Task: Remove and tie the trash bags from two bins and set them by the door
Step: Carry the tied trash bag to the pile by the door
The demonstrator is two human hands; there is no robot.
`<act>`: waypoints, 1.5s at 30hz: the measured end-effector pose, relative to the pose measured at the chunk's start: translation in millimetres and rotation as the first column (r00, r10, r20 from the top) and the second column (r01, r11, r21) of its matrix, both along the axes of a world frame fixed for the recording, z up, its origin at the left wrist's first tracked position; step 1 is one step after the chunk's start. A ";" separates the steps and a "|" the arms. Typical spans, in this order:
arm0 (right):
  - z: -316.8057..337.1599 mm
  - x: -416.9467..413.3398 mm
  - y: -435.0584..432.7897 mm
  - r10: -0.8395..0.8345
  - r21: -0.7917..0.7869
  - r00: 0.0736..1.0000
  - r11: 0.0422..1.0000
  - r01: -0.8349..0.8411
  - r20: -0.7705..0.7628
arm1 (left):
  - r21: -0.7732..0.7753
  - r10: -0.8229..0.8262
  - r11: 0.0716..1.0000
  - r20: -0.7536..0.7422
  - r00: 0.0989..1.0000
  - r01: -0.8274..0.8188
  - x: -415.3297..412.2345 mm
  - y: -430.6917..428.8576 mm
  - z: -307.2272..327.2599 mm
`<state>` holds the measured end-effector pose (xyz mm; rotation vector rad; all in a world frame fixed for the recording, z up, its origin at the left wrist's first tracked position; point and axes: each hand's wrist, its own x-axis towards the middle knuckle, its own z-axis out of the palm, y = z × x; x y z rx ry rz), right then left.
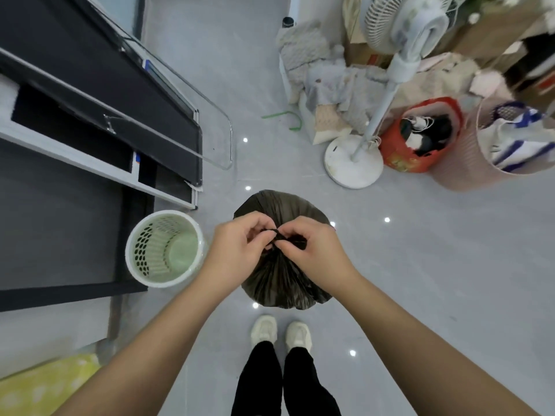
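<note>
We see our 2 forearms bare from elbow to wrist, with no sleeves, watch or bracelet on them. Our left hand and right hand wear no gloves or rings, and the nails look short and plain. Below, our 2 legs are in black trousers that narrow toward the ankle. On our feet are 2 off-white sneakers with rounded toes and chunky pale soles.

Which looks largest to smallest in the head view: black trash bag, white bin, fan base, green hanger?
1. Black trash bag.
2. White bin.
3. Fan base: it lies farther from the camera, so its rank against the bin is unsure.
4. Green hanger.
</note>
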<state>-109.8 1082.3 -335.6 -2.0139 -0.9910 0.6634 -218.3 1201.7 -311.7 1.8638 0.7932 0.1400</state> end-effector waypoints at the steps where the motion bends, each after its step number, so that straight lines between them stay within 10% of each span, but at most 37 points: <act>1: 4.4 1.2 -10.3 -0.022 -0.005 1.000 1.000 0.022 0.008 | -0.008 -0.027 1.000 -0.005 1.000 0.027 4.4 -6.6 3.8; 10: 37.9 46.5 -123.3 -0.205 -0.040 0.979 0.978 0.205 0.020 | 0.046 -0.341 0.937 -0.110 0.934 0.347 75.8 -91.6 39.5; 25: 64.4 201.7 -344.0 -0.386 0.079 0.919 0.922 0.380 0.084 | 0.036 -0.366 0.930 -0.003 0.931 0.366 251.6 -310.3 64.4; 45: 88.8 494.5 -570.2 -0.625 0.119 0.769 0.780 0.614 0.133 | 0.121 -0.732 0.680 0.054 0.680 0.723 597.3 -511.0 92.4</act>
